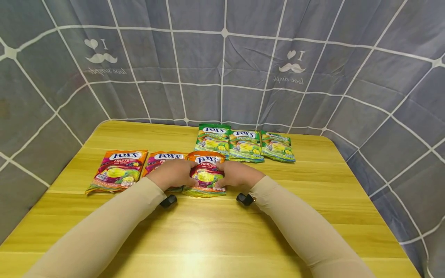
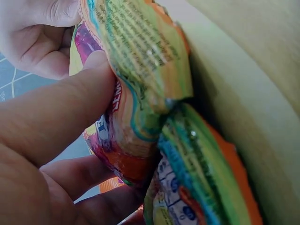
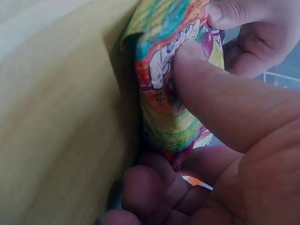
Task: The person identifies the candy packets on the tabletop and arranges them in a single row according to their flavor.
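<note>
Orange bag (image 1: 206,177): a Fox's Fruits pouch between both hands, near the middle of the table (image 1: 194,235), printed front showing; whether its bottom edge rests on the wood, I cannot tell.
Left hand (image 1: 174,173): clamped on the bag's left side, thumb pressed against the wrapper.
Right hand (image 1: 238,173): clamped on the right side of the same bag, thumb pressed against the wrapper, facing the other hand.
Middle bag (image 1: 166,156): another Fruits pouch, just left of the held one and against it in the left wrist view; the left hand hides much of its front.
End bag (image 1: 118,172): third Fruits pouch, lying leftmost, name in full view.
Green bags: three Fox's pouches farther back, the left (image 1: 213,141), centre (image 1: 245,146) and right (image 1: 278,148) side by side; the held bag and hands cover the left one's lower part.
Black pieces: one under the left wrist (image 1: 169,201), one under the right (image 1: 245,199).
Sleeves: pale, the left (image 1: 104,227) and right (image 1: 309,227) crossing the table's near half and blocking parts of it.
Cloth (image 1: 201,58): grey with white grid lines, hanging behind the table.
</note>
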{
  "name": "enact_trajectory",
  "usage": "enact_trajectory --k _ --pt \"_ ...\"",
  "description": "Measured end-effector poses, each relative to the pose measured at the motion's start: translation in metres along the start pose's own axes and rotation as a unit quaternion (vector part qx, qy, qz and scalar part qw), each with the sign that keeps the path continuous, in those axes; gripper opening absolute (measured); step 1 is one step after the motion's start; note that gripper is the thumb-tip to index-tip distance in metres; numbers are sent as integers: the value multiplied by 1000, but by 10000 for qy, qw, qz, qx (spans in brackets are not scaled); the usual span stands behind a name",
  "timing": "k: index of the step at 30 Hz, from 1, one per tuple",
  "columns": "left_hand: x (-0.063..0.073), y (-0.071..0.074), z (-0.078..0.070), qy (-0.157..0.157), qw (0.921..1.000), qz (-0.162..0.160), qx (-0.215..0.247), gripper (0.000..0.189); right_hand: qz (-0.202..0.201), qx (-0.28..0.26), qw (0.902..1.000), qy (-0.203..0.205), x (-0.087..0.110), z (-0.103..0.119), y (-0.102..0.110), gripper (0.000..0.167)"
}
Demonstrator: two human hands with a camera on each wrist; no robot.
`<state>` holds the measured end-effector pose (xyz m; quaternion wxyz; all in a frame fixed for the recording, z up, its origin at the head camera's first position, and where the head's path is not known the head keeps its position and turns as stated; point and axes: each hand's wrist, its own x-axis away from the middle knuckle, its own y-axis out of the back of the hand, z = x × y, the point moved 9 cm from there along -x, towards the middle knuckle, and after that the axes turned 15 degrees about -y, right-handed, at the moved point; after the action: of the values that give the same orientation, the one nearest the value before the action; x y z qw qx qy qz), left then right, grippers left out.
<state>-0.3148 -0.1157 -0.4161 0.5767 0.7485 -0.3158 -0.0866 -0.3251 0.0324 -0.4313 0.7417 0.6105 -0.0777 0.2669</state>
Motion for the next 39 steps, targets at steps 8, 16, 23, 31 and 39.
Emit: enact_trajectory --k 8,16,23,31,39 --pt "0 -1 -1 21 10000 9 -42 79 55 -13 10000 67 0 0 -1 82" --pt "-1 -2 -2 35 10000 12 -84 79 18 -30 10000 55 -1 -1 -2 81" --pt "-2 -1 -3 30 9999 42 -159 78 -31 -76 9999 79 -2 -2 -2 81" --pt "-3 0 -4 8 9997 22 -250 78 -15 -83 10000 39 -3 -3 -3 82" --pt "-3 1 -3 28 9998 -12 -214 78 -23 -110 9999 -11 -2 -5 -2 82"
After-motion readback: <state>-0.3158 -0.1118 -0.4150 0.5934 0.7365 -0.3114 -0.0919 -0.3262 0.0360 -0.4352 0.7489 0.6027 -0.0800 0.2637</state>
